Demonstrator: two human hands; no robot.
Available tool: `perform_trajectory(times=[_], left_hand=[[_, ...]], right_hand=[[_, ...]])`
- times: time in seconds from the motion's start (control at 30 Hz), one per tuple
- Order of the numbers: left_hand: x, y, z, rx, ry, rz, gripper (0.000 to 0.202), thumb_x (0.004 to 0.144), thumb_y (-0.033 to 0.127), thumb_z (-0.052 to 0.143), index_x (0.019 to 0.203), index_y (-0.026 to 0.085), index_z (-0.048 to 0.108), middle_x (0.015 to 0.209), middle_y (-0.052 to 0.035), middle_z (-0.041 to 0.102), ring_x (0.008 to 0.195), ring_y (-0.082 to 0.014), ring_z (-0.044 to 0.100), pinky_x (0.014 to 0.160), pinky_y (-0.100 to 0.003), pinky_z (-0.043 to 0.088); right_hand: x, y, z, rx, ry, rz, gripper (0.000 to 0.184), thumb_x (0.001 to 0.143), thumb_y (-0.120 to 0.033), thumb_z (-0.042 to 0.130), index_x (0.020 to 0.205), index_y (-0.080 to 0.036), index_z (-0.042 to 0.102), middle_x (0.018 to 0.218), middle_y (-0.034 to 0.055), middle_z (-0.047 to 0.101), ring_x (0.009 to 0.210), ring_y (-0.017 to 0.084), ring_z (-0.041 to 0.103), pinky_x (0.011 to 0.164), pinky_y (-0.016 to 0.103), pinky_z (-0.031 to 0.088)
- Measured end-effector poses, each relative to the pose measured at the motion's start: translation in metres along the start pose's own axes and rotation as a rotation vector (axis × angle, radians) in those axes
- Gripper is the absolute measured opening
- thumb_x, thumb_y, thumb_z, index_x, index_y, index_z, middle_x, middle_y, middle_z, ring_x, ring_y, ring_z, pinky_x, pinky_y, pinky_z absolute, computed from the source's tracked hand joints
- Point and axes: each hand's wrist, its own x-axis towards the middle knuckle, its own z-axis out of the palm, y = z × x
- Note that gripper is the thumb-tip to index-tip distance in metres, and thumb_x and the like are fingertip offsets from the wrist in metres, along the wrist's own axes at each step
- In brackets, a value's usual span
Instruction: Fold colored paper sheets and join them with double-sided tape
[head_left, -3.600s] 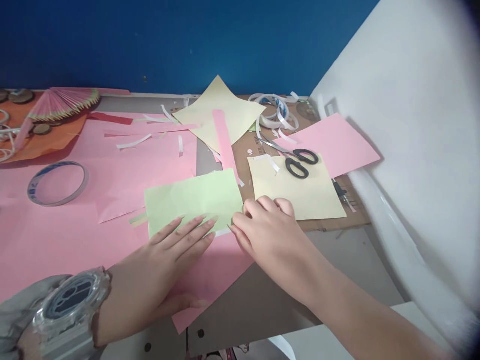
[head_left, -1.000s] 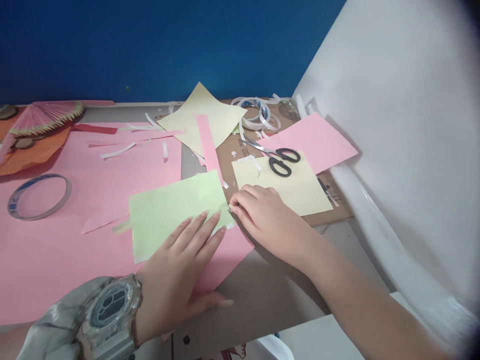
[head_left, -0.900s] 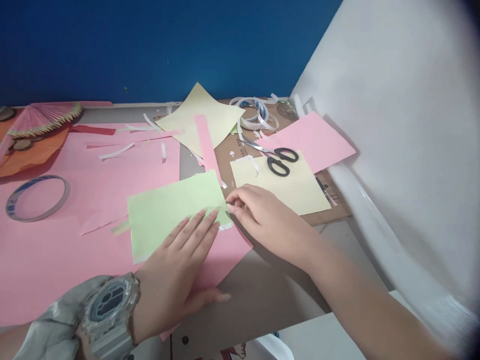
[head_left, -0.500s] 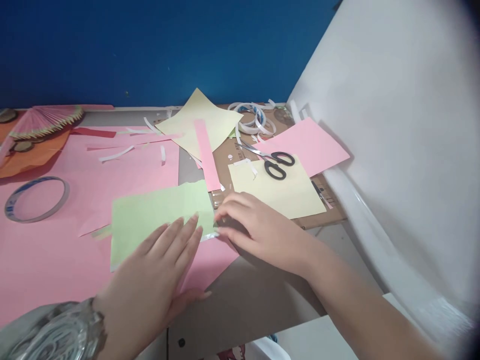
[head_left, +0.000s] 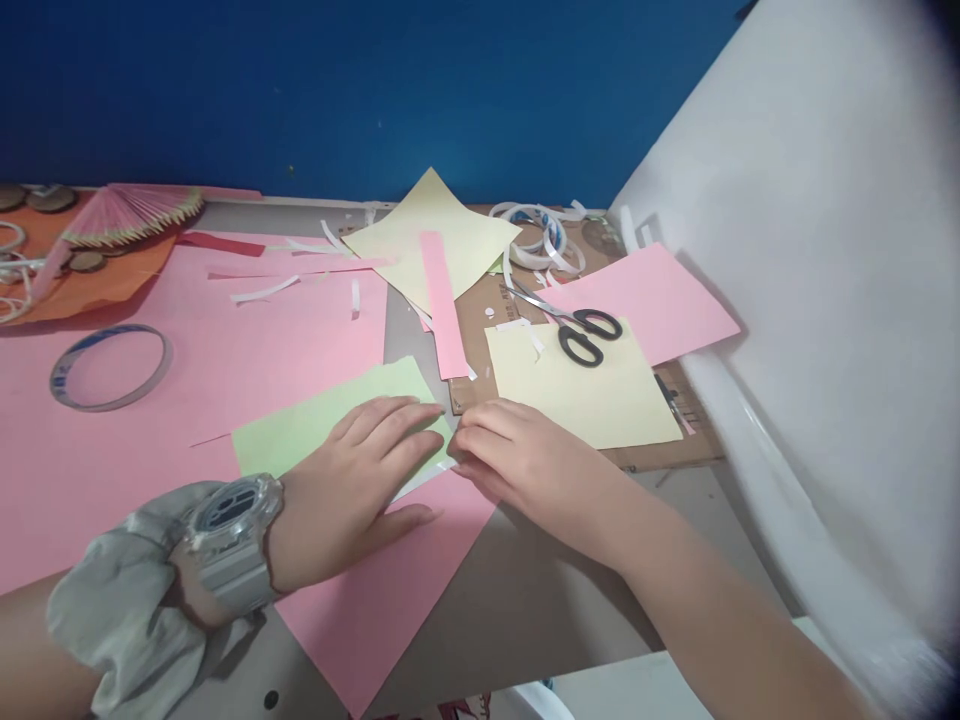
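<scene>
My left hand lies with its fingers stretched over a sheet of light green paper, pressing it onto a pink sheet. A whitish, shiny strip of tape runs along the green paper's near edge. At the right end of that strip my right hand has its fingers pressed together against the paper's corner. Whatever sits between those fingertips is hidden. My left wrist carries a clear-cased watch and a grey scrunchie.
Black-handled scissors rest on a cream sheet over brown cardboard. Behind are a cream square, a pink strip and curled white tape backing. At left lie a tape roll and a folded pink fan.
My left hand has turned and shifted right, nearer the right hand. The right hand's fingers have drawn closer together at the green paper's corner. The view has swung left.
</scene>
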Motion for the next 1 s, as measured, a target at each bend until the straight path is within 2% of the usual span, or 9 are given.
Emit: perform_trajectory(times=[0.07, 0.17, 0.43, 0.77, 0.9, 1.0], left_hand=[[0.0001, -0.0005, 0.0008, 0.021, -0.026, 0.022, 0.047, 0.087, 0.04, 0.047, 0.129, 0.018, 0.043, 0.144, -0.0085, 0.036, 0.133, -0.0273, 0.026, 0.109, -0.049, 0.023], [0.0004, -0.0007, 0.0017, 0.043, -0.045, 0.019, 0.049, 0.088, 0.04, 0.045, 0.131, 0.018, 0.041, 0.147, -0.0071, 0.032, 0.136, -0.0266, 0.022, 0.111, -0.049, 0.021], [0.0005, -0.0014, 0.0024, 0.014, -0.033, 0.016, 0.051, 0.087, 0.041, 0.047, 0.133, 0.019, 0.04, 0.146, -0.0078, 0.034, 0.136, -0.0274, 0.024, 0.11, -0.05, 0.023], [0.0007, -0.0029, 0.0039, -0.007, -0.023, 0.019, 0.053, 0.086, 0.041, 0.049, 0.133, 0.018, 0.04, 0.146, -0.008, 0.035, 0.136, -0.028, 0.024, 0.11, -0.051, 0.023], [0.0, -0.0028, 0.0038, -0.013, -0.012, 0.013, 0.056, 0.085, 0.042, 0.051, 0.133, 0.016, 0.039, 0.145, -0.0099, 0.036, 0.135, -0.0275, 0.025, 0.11, -0.05, 0.023], [-0.0006, -0.0028, 0.0036, -0.03, -0.004, 0.014, 0.054, 0.084, 0.039, 0.053, 0.131, 0.016, 0.041, 0.145, -0.0102, 0.036, 0.135, -0.0281, 0.026, 0.11, -0.05, 0.024]], right_hand=[[-0.0007, -0.0019, -0.0003, 0.035, -0.008, 0.027, 0.014, 0.093, -0.017, 0.043, 0.093, -0.016, 0.057, 0.094, 0.0052, 0.056, 0.091, 0.018, 0.05, 0.08, 0.033, 0.043], [-0.0017, -0.0046, -0.0012, 0.067, -0.011, 0.051, 0.014, 0.093, -0.016, 0.042, 0.09, -0.016, 0.055, 0.094, 0.0054, 0.056, 0.092, 0.019, 0.05, 0.082, 0.034, 0.043], [-0.0007, -0.0086, -0.0008, 0.118, -0.012, 0.075, 0.003, 0.09, -0.017, 0.049, 0.088, -0.018, 0.051, 0.097, 0.0045, 0.055, 0.094, 0.019, 0.05, 0.081, 0.034, 0.042], [0.0033, -0.0081, -0.0004, 0.147, -0.017, 0.095, 0.008, 0.091, -0.024, 0.048, 0.085, -0.019, 0.051, 0.096, 0.0036, 0.056, 0.095, 0.019, 0.051, 0.082, 0.033, 0.042], [0.0043, -0.0071, 0.0001, 0.115, -0.018, 0.046, 0.011, 0.092, -0.025, 0.046, 0.086, -0.018, 0.053, 0.095, 0.0052, 0.056, 0.093, 0.019, 0.053, 0.079, 0.032, 0.044], [0.0022, -0.0045, 0.0041, 0.019, -0.006, -0.018, 0.013, 0.092, -0.019, 0.044, 0.087, -0.017, 0.055, 0.092, 0.0064, 0.056, 0.087, 0.019, 0.052, 0.075, 0.033, 0.044]])
